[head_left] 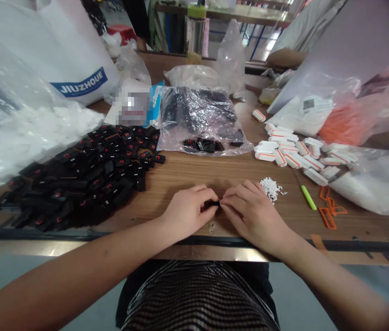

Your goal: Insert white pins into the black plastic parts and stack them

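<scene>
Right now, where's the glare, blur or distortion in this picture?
Head view: glare streaks the middle bag and the table's front edge; head view, far right: bags look smeared and stretched; head view, packet: pixelated patch; head view, left hand: the black part is too dark for detail.

Tabletop (180, 170): medium, fairly even indoor light; the source is out of view.
Background: brighter, soft in detail, with washed-out glare at one o'clock.
Clear bag (201, 110): hard white highlights on its creases, at twelve o'clock.
Metal strip (194, 253): shiny, with glints toward five and eight o'clock.
Left hand (189, 211) and right hand (249, 209): evenly lit, faint soft shadows beside them.
Black piece (210, 203): too dark and small to make out.
Black pile (87, 179): deep shade at nine o'clock, swallowing detail.
Packet (134, 105): blocky pixelation at ten o'clock.
White sack (70, 50): stretched toward ten o'clock, lettering readable.
Corners: darkened at two and four o'clock.
</scene>
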Motion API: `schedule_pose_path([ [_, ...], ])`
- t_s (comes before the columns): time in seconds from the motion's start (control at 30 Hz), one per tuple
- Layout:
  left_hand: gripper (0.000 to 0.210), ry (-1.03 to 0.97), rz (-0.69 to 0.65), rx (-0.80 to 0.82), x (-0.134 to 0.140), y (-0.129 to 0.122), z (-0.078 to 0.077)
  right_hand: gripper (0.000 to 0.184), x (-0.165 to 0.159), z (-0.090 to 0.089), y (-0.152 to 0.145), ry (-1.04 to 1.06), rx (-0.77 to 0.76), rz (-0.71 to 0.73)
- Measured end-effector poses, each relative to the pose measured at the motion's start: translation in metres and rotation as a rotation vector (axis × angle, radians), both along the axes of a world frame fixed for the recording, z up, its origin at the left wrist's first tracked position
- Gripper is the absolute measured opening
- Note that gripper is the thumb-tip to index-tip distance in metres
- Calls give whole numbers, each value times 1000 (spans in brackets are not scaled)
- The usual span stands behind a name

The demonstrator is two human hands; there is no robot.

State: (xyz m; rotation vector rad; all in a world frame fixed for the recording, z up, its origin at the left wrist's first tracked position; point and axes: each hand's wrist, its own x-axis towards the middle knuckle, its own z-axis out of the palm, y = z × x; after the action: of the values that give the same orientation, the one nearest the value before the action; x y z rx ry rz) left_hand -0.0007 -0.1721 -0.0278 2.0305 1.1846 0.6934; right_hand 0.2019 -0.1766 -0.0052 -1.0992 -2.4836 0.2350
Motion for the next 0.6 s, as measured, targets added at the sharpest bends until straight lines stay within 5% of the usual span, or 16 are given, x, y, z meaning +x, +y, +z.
schedule_pose_path([
  [0.27, 7, -24, 5, 12, 0, -2, -3, 12, 5, -7, -6, -35, 242, 24],
  [0.47, 10, -14, -2, 1, -1, 0, -5, 12, -1, -4, -7, -68, 199, 33],
  [0.6, 7, -7, -4, 22, -3, -1, -7, 15, 31, 2, -2, 82, 85, -84],
])
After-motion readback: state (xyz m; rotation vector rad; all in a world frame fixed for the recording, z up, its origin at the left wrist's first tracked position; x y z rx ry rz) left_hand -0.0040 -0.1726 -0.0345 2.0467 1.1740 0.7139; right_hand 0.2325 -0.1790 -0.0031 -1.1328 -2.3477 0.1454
